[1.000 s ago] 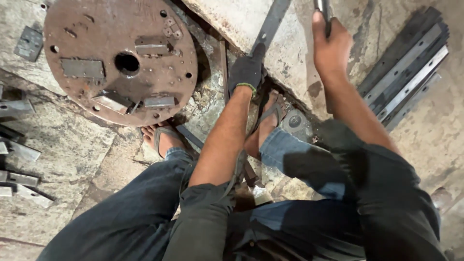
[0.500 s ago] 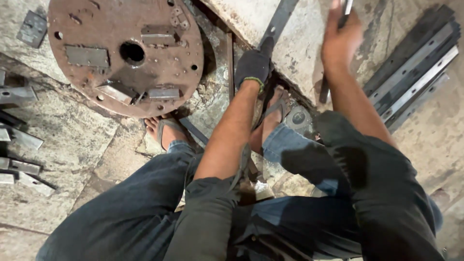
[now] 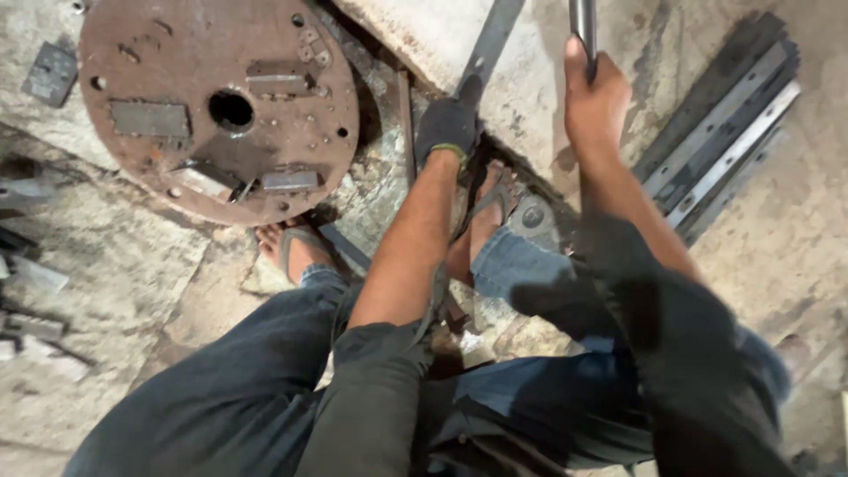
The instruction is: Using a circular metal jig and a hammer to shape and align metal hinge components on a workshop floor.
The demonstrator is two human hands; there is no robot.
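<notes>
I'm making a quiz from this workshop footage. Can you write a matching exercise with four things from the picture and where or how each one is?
Things:
1. left hand
2. right hand
3. rusty round plate
4. stack of metal bars

States or places:
A. lies on the floor at the right
B. gloved, gripping a flat dark strip
C. bare, wrapped around a metal rod
D. lies at upper left, with a hole in its middle

Pairs: 1-B, 2-C, 3-D, 4-A
</notes>
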